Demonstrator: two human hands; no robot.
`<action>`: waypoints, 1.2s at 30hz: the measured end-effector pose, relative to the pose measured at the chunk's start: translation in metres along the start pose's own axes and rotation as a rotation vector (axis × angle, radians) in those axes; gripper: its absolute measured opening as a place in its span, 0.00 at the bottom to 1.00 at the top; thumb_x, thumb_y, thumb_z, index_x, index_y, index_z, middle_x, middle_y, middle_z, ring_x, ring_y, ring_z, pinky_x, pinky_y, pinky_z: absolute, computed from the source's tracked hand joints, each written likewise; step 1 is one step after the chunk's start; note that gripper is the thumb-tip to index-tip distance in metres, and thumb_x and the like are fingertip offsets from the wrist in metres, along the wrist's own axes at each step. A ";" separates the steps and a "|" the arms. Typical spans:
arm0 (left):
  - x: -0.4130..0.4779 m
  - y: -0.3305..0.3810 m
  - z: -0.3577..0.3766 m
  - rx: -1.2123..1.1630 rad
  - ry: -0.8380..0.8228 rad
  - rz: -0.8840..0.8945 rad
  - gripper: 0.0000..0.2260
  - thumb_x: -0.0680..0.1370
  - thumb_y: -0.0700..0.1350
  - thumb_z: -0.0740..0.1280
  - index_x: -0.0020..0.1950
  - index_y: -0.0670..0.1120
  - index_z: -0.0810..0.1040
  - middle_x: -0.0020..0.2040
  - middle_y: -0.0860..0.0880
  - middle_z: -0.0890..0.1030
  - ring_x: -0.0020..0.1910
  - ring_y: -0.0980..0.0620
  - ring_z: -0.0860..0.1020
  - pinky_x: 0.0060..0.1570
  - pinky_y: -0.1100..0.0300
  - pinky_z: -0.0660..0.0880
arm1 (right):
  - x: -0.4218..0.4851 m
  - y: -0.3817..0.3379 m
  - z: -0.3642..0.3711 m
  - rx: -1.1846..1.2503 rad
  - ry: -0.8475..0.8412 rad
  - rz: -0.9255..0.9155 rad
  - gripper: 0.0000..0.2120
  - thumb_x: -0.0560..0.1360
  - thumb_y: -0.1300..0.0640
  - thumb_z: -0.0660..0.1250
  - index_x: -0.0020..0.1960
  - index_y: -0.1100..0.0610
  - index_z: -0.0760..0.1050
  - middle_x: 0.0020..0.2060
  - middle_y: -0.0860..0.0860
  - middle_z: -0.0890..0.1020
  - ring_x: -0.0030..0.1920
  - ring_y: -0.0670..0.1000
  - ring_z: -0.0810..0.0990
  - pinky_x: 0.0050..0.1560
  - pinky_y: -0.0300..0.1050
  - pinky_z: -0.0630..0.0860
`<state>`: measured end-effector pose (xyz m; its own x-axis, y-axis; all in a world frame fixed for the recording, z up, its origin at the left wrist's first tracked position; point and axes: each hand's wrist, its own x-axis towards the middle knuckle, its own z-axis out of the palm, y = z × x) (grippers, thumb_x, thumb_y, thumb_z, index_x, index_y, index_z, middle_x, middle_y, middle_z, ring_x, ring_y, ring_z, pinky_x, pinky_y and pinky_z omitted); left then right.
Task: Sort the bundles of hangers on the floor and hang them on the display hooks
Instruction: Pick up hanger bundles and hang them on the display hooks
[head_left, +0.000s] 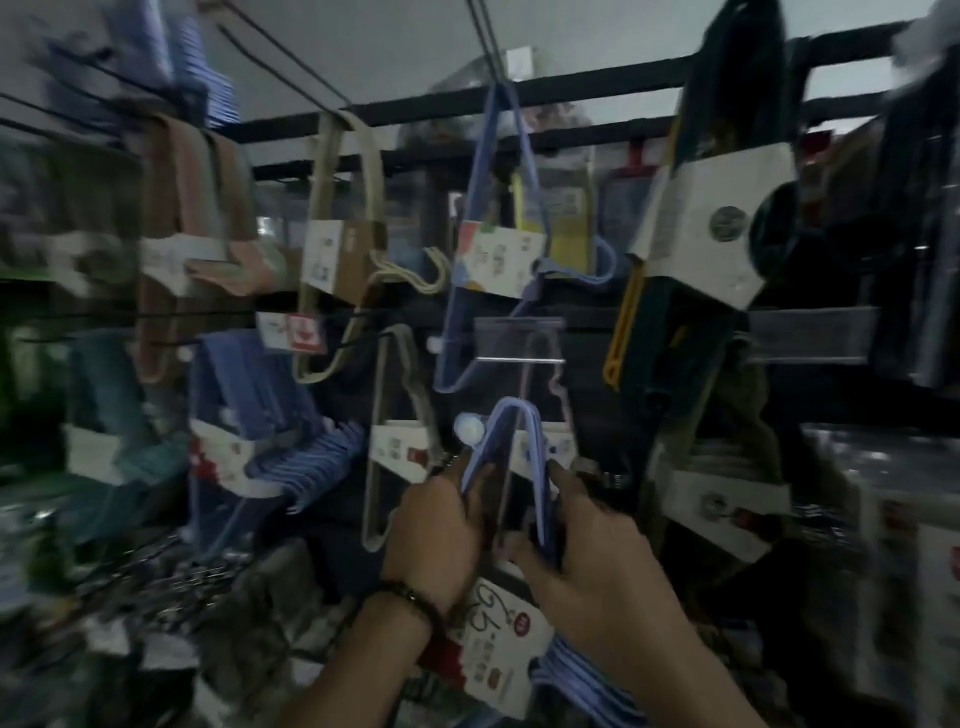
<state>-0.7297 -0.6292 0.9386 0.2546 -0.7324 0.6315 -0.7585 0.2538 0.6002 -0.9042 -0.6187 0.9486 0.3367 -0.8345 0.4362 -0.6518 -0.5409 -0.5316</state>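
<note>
Blue hangers (535, 457) in a bundle are held up low in the middle, in front of the rack (597, 85). The left hand (441, 525) grips one side and the right hand (587, 540) grips the other. Their top bend sits just beside a white hook tip (469, 428), maybe touching it; the blur makes it hard to tell. Other bundles (332, 249) hang all around.

Centre-frame blue hangers (535, 457) look smooth plastic; their label (498, 639) is matt white card. Upper-left hooks (283, 65) are thin dark metal wire.
</note>
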 end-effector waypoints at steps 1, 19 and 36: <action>-0.001 -0.012 -0.008 0.037 0.026 -0.029 0.15 0.84 0.59 0.58 0.65 0.57 0.79 0.43 0.47 0.84 0.42 0.45 0.82 0.42 0.53 0.79 | 0.006 -0.010 0.015 -0.060 0.002 0.010 0.34 0.79 0.38 0.65 0.80 0.41 0.53 0.48 0.45 0.81 0.40 0.48 0.81 0.41 0.49 0.83; 0.035 -0.266 -0.237 -0.074 0.018 -0.160 0.13 0.84 0.51 0.64 0.66 0.48 0.74 0.33 0.53 0.74 0.29 0.56 0.73 0.27 0.65 0.66 | 0.122 -0.270 0.259 -0.416 0.022 -0.018 0.21 0.86 0.58 0.59 0.78 0.58 0.61 0.51 0.56 0.81 0.40 0.55 0.77 0.38 0.48 0.73; 0.069 -0.332 -0.266 0.200 -0.005 0.240 0.43 0.82 0.66 0.58 0.84 0.50 0.36 0.82 0.54 0.30 0.84 0.46 0.45 0.77 0.41 0.62 | 0.213 -0.334 0.292 -0.513 0.264 -0.056 0.15 0.83 0.60 0.61 0.69 0.59 0.64 0.58 0.58 0.79 0.52 0.60 0.83 0.46 0.51 0.78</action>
<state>-0.3012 -0.5960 0.9135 0.0512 -0.6697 0.7409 -0.8999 0.2908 0.3251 -0.4158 -0.6467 1.0072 0.2417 -0.7158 0.6551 -0.9063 -0.4078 -0.1112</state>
